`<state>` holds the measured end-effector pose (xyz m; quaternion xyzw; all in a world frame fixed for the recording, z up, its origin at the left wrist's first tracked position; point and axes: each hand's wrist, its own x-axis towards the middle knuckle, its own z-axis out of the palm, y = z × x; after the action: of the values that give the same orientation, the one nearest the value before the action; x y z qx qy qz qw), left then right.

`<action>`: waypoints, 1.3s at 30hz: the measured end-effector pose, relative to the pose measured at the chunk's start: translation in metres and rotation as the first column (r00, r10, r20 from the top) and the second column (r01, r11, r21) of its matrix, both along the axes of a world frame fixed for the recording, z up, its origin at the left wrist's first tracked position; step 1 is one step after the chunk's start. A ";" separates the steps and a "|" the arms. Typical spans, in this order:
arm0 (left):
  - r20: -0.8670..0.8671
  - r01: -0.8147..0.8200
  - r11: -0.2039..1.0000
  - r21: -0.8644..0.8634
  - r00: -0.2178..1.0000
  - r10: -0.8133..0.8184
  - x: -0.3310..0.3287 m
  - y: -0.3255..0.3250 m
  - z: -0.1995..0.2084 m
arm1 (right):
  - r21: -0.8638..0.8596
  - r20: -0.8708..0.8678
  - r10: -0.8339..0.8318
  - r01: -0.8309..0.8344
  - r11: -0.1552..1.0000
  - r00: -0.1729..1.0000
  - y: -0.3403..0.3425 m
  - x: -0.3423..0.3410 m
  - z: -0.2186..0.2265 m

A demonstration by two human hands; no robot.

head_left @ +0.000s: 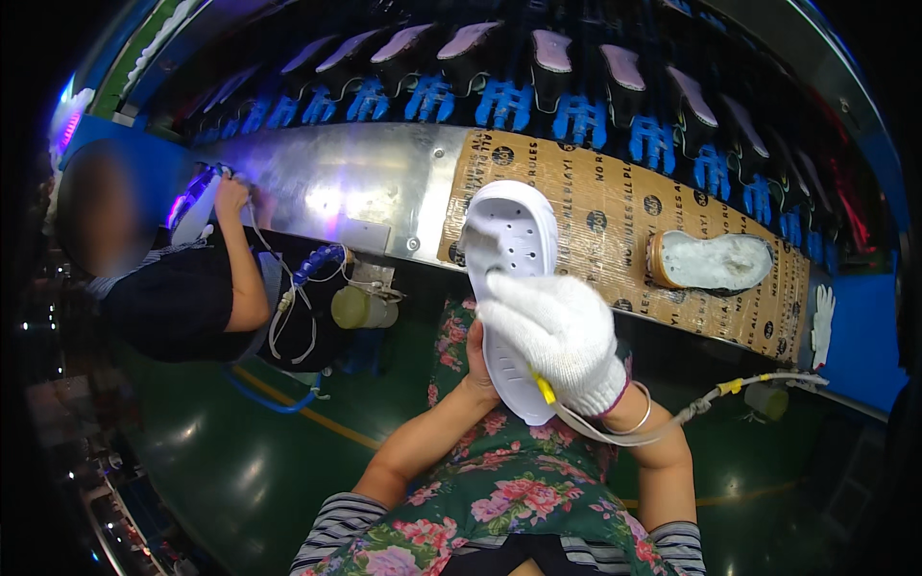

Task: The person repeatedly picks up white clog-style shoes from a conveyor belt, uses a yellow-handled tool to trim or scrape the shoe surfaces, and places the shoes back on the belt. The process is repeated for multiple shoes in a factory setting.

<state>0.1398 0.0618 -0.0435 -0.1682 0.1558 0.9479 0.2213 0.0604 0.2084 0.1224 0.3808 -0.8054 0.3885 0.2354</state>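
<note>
A white foam clog (512, 216) with round vent holes is held upright, toe away from me, above my lap. My bare left hand (477, 360) is closed around its left side near the heel. Over the clog's opening is my right hand (552, 331), in a white knit glove, with fingers bent and pressed together. A yellow end piece (543, 386) sticks out below the right palm, joined to a pale hose (615, 440) that runs off to the right. This looks like a hosed tool in the right hand; its body is hidden by the glove.
Printed brown cardboard (576, 206) covers part of a metal ledge (317, 173). On it lies a foot-shaped, smeared grey-white piece (715, 262). Beyond hang blue clamps (504, 104) and pink-soled shapes (552, 51). A co-worker (182, 298) works at left; a white glove (823, 326) hangs right.
</note>
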 end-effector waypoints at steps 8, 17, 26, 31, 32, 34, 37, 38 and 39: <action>-0.253 -0.098 0.985 -0.144 0.966 0.059 -0.017 -0.009 0.021 | -0.208 0.018 -0.116 0.117 0.971 0.993 0.001 -0.005 -0.014; -0.252 -0.184 0.893 0.411 0.918 0.305 -0.050 -0.007 0.024 | -0.300 0.185 0.015 0.042 0.953 0.983 0.012 0.000 -0.023; -0.349 -0.160 0.969 0.186 0.911 0.218 -0.073 -0.010 0.039 | -0.403 0.193 0.194 -0.102 0.909 0.962 0.005 0.001 -0.030; -0.475 0.133 0.946 0.297 0.880 0.026 -0.093 -0.022 0.045 | -0.118 0.063 0.161 -0.153 0.981 0.985 -0.007 0.018 -0.043; -0.543 0.248 0.918 0.309 0.838 -0.043 -0.096 -0.024 0.043 | -0.188 0.100 0.254 -0.233 0.954 0.962 -0.005 0.018 -0.044; -0.421 0.082 0.949 0.306 0.905 0.058 -0.091 -0.026 0.044 | -0.320 0.172 0.366 -0.300 0.899 0.914 0.002 0.014 -0.044; -0.394 0.016 0.936 0.352 0.909 0.133 -0.096 -0.023 0.050 | -0.219 0.160 0.158 -0.121 0.968 0.974 0.010 0.005 -0.044; -0.387 0.045 0.949 0.311 0.918 0.083 -0.095 -0.027 0.049 | -0.197 0.106 0.182 -0.159 0.967 0.977 0.007 0.010 -0.048; -0.411 0.057 0.948 0.314 0.908 0.081 -0.098 -0.026 0.052 | -0.172 0.046 0.209 -0.198 0.965 0.977 0.005 0.015 -0.048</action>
<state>0.0413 0.0362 0.0083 0.0757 0.0434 0.9756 0.2013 0.0759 0.2130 0.0742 0.4279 -0.7337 0.4887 0.1992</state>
